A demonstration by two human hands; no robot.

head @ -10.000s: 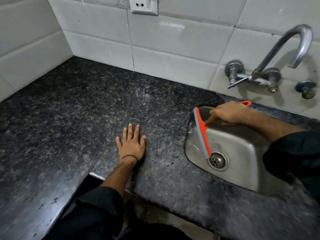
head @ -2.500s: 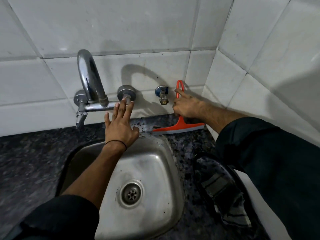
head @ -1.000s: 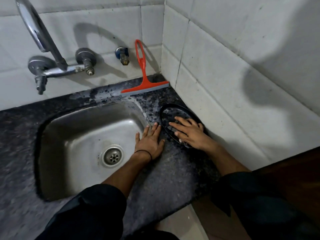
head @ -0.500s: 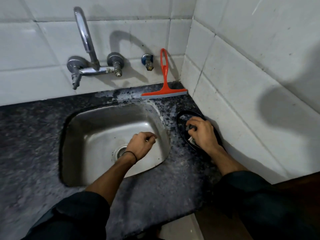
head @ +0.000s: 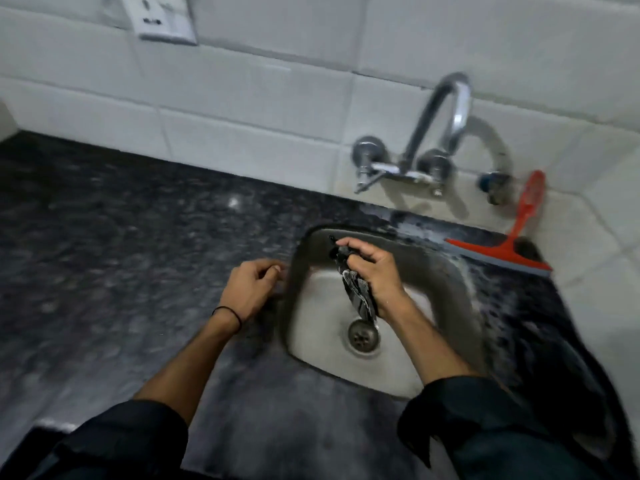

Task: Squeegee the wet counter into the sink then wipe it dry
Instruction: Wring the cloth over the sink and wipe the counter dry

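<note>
left hand (head: 250, 287) is hovering loosely curled and holding nothing, over the dark granite counter (head: 121, 271) just beside the left rim of the steel sink (head: 446, 296); right hand (head: 372, 271) is gripping a bunched black-and-white cloth (head: 358, 296), which is hanging over the basin above the drain (head: 362, 337). wall socket (head: 162, 19) is sitting on the white tiles at upper left, and the chrome tap (head: 436, 133) is projecting from the wall behind the sink. red squeegee (head: 509, 244) is standing at far right, blade on the wet counter strip behind the sink, handle leaning on the tiles.
</note>
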